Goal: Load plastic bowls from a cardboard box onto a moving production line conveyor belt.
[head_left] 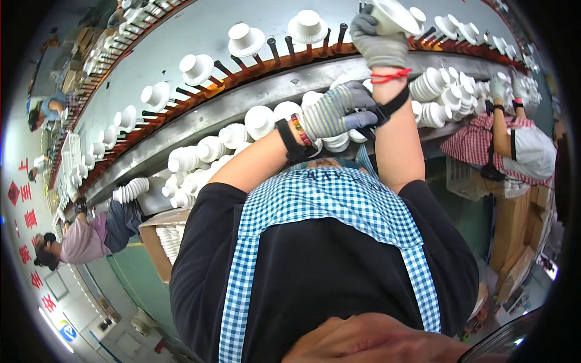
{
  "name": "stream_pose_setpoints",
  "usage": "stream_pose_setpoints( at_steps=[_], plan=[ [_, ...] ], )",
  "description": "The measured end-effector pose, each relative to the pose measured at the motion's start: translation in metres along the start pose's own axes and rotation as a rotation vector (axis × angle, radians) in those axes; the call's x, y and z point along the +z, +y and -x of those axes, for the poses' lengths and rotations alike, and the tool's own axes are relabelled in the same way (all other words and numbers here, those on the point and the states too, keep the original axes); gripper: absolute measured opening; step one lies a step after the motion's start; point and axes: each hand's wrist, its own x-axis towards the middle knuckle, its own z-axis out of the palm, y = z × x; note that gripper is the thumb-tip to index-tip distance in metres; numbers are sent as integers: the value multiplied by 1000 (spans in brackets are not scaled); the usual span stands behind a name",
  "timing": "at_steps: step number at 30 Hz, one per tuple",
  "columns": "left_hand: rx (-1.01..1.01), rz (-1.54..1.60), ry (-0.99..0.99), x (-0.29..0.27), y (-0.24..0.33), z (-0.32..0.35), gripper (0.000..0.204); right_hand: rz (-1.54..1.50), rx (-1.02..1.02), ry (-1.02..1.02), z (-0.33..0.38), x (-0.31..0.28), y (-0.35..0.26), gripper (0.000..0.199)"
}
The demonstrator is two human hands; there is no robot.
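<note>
My right hand (380,41), in a grey glove with a red cord at the wrist, reaches far over the rail. Its fingers are closed on a white flanged cup-shaped piece (394,17), tilted with its wide rim toward the right. My left hand (339,110), in a striped grey glove, is lower, beside the black strap (393,104) on my right forearm. Its thumb and fingers are apart, and I see nothing held in them; whether they touch the strap is unclear. Below it lie stacked white pieces (260,122) of the same kind.
A curved line of dark pegs (273,51) carries more white pieces (246,40), with a metal ledge (290,85) in front. An open carton (156,248) stands at left. Co-workers are at left, one in a pink top (85,243), and at right, one in a red checked apron (469,142).
</note>
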Motion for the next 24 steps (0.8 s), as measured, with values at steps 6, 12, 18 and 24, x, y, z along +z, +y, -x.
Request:
stream_pose_setpoints(
  at_steps=[6,12,18,24],
  plan=[
    [-285,5,-124,22,9,-27,32,2074,-1213,252,-7,-12,-13,23],
    [-493,-144,50,43,-1,-63,43,2767,-949,-168,-12,-15,1,28],
    [-645,-91,12,53,-12,-119,40,3206,-264,-549,-6,-45,18,27],
    [-307,-190,-15,53,-31,-93,41,2338,-541,-64,-29,-52,-26,27]
  ],
)
